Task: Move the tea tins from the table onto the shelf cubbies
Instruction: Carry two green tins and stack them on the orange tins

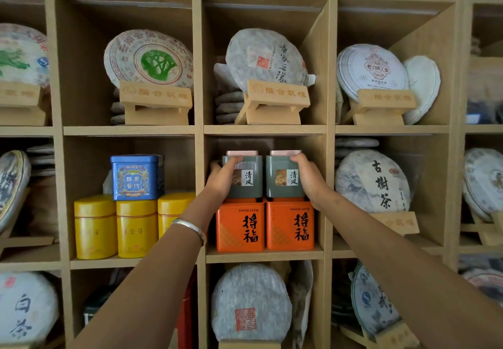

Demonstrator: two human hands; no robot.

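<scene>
Hands first: your left hand (224,175) grips the left grey-green tin (246,177), your right hand (307,177) the right grey-green tin (283,175), fingers curled round each. Both tins sit atop two orange tins (265,226) in the middle cubby (264,256); placement looks nearly done, only letting go is left. Table unseen, so remaining stock unknown. Beside: yellow canisters (136,229), blue tin (134,177). Headroom beneath the shelf board (265,130) above is tight.

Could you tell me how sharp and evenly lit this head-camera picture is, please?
Head view: centre is sharp, labels readable on the grey-green tins and orange tins; the edges blur and the shelf frame bows from wide-angle distortion; cubby tops sit in soft shadow; no strong glare.
</scene>
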